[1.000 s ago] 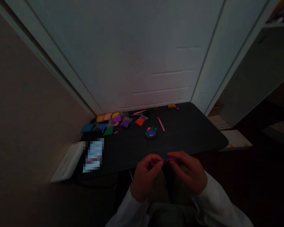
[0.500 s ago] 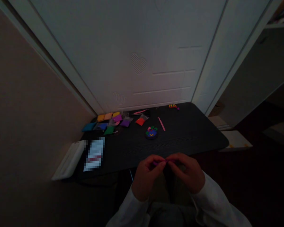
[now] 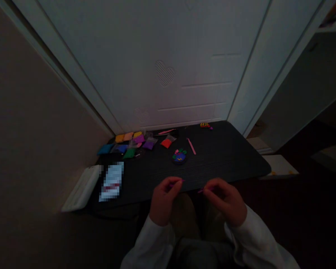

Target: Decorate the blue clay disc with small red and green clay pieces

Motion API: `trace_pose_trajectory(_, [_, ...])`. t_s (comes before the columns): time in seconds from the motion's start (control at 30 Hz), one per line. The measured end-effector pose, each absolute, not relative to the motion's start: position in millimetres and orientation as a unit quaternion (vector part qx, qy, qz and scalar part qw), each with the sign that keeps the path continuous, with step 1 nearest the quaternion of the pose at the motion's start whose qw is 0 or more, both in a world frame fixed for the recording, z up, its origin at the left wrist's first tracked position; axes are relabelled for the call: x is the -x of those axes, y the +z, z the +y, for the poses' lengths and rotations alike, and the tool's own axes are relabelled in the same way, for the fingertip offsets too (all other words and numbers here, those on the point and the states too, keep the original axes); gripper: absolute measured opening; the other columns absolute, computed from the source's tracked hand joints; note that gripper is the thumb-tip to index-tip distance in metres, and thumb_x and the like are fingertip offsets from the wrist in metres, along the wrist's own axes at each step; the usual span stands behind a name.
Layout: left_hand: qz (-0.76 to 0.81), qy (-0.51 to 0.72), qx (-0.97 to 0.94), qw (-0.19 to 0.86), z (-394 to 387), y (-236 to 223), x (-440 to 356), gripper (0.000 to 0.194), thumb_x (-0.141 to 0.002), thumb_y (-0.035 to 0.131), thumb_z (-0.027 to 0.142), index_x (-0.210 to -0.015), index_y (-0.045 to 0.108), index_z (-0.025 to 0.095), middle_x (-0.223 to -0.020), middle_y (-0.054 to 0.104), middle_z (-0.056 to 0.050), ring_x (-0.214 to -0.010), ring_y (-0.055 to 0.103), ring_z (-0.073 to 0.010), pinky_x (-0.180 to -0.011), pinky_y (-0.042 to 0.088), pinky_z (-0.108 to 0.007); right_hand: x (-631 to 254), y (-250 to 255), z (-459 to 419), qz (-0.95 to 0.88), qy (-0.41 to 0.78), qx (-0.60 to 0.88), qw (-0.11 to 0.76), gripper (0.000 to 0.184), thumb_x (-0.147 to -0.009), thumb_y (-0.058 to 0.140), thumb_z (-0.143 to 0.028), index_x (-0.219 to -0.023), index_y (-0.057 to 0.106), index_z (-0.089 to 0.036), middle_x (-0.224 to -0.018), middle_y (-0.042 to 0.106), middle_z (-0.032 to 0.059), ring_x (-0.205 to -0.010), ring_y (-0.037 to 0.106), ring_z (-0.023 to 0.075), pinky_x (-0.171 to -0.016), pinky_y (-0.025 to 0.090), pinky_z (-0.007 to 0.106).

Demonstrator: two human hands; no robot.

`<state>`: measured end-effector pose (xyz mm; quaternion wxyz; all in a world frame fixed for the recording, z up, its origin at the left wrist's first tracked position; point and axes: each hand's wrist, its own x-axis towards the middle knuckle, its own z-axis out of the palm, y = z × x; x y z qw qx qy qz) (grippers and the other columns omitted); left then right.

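Note:
My left hand point(image 3: 164, 200) is closed in a pinch on a piece of purple modelling clay point(image 3: 172, 184), over the table's near edge. Apart from it, my right hand point(image 3: 226, 201) pinches another bit of purple clay point(image 3: 201, 191) between thumb and fingers. Fingers hide most of both pieces. Beyond the hands lies a round blue clay piece point(image 3: 179, 157) bearing green, pink and yellow shapes. Pink tweezers point(image 3: 191, 146) rest just right of it.
Small bags of coloured clay, including an orange-red bag point(image 3: 167, 141) and a green bag point(image 3: 129, 153), lie at the table's point(image 3: 226, 157) back left. A blurred packet point(image 3: 112, 182) and a white tray-like object point(image 3: 82, 188) are at left. A yellow-red piece point(image 3: 204, 125) sits at the back.
My hands were together with purple clay between their fingertips. Now they are apart, the left moved left and the right slightly right, with purple clay in each.

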<state>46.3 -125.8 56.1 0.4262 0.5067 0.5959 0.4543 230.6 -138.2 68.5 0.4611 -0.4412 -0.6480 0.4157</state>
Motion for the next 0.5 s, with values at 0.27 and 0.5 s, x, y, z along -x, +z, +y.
trace_pose_trajectory(0.27, [0.663, 0.410, -0.565, 0.271, -92, 34, -6, 0.033, -0.071, 0.049, 0.045, -0.086, 0.058, 0.017, -0.069, 0.064, -0.002, -0.064, 0.059, -0.0138, -0.057, 0.043, -0.022, -232, 59, -127, -0.506, 0.568, 0.390, 0.518, 0.008, -0.079, 0.051, -0.026, -0.082, 0.049, -0.020, -0.071, 0.063, -0.0009, -0.069, 0.058, 0.0093, -0.068, 0.042, 0.023])
trace_pose_trajectory(0.5, [0.707, 0.338, -0.612, 0.109, -23, 12, 25, 0.026, -0.070, 0.050, 0.041, -0.079, 0.060, 0.019, -0.075, 0.063, -0.004, -0.073, 0.057, -0.0197, -0.067, 0.041, -0.031, -232, 53, -114, -0.435, 0.606, 0.383, 0.545, 0.017, -0.076, 0.053, -0.033, -0.072, 0.045, -0.018, -0.058, 0.063, -0.0017, -0.052, 0.058, 0.0098, -0.051, 0.042, 0.022])
